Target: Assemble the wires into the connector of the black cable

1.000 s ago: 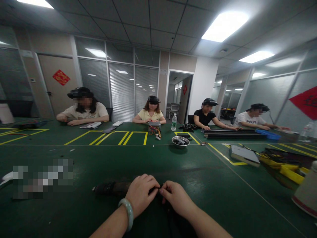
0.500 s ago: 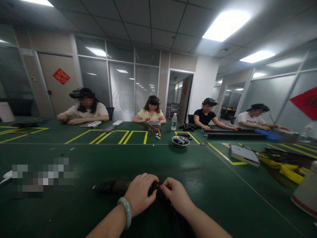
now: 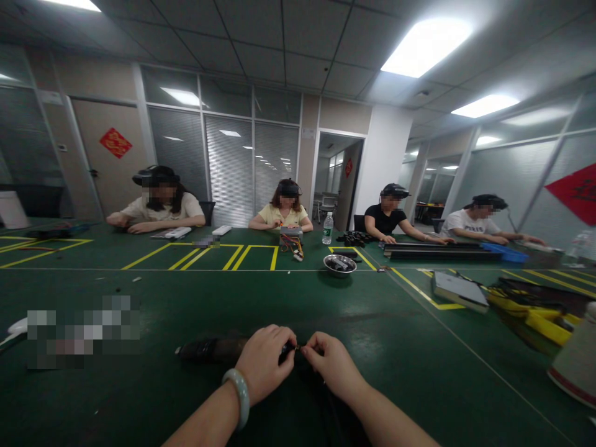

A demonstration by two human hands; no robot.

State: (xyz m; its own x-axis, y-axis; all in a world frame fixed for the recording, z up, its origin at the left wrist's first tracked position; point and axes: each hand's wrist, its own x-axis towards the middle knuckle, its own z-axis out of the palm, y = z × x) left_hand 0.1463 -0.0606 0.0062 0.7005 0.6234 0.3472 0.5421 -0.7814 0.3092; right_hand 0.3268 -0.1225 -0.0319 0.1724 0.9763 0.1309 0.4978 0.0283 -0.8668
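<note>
Bracelet of pale green, stone-like material sits on the left wrist. Left hand curls its fingers around the right end of a long, dark, tube-shaped object, which lies on the green tabletop and extends to the left. Right hand is just beside, with thumb and index finger pinched narrowly at a small yellowish piece between both hands; what this piece is, I cannot tell. Farther, on the right, lies a flat silver-grey box. Beyond the hands stands a round, shiny metal bowl with dark pieces inside, and behind it a clear plastic bottle with green label. At the far side, four people wearing dark headgear sit along the tabletop.
</note>
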